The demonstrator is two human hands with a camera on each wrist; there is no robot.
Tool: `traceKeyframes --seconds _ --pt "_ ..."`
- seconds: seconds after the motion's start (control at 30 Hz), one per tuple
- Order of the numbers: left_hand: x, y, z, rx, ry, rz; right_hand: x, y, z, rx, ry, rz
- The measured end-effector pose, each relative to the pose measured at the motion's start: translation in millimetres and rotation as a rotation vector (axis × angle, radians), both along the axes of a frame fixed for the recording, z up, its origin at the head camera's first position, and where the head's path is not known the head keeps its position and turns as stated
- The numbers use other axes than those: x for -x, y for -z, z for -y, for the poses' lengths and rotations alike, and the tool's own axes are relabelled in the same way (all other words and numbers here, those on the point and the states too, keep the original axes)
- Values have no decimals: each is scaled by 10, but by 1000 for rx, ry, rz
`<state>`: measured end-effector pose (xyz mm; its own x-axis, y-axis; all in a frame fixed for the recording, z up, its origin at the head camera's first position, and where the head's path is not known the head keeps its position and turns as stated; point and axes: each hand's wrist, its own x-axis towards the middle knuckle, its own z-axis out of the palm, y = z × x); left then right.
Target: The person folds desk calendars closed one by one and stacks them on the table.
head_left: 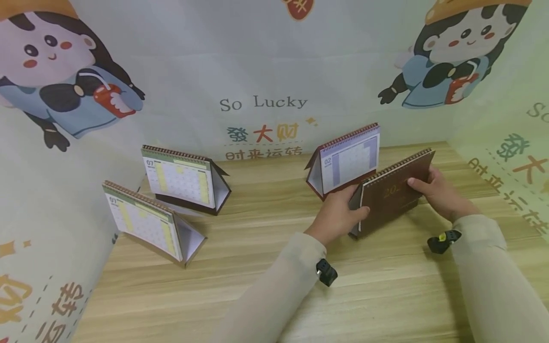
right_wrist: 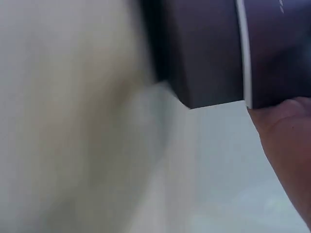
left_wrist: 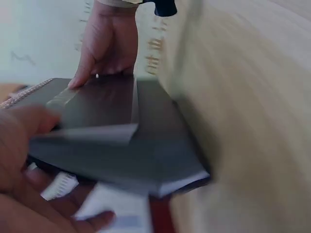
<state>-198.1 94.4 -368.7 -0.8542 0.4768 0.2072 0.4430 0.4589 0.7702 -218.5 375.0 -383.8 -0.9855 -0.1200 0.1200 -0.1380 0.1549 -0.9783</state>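
A brown desk calendar with a ring-bound top edge and gold print on its cover is held tilted at the right side of the table. My left hand grips its left end, with the thumb on the front cover and the fingers behind. At the opposite end, my right hand pinches the calendar with its thumb on the cover. The left wrist view shows the dark cover and stand from the side, partly blurred. In the right wrist view, the right thumb lies at the cover's edge.
Just behind the held calendar stands a purple-printed calendar showing 02. Two yellow-and-green calendars showing 07 stand at the left, one farther back and one nearer. Printed cloth walls enclose the wooden table.
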Motion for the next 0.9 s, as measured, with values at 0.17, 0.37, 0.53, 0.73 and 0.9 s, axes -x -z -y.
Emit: traceKeyframes --seconds 0.17,0.37,0.53,0.73,0.9 --pt "-25 -208 16 -45 9 -184 17 -256 149 256 43 -184" --pt "-47 -334 68 -68 0 -142 -74 -474 225 125 163 -179" --pt "-51 -381 94 -13 -14 -90 -151 -544 231 -84 205 -126" --pt "-36 -392 124 -20 -35 63 -228 -577 209 -110 92 -157" --pt "-9 -339 168 -177 -29 86 -305 -557 175 42 -42 -122"
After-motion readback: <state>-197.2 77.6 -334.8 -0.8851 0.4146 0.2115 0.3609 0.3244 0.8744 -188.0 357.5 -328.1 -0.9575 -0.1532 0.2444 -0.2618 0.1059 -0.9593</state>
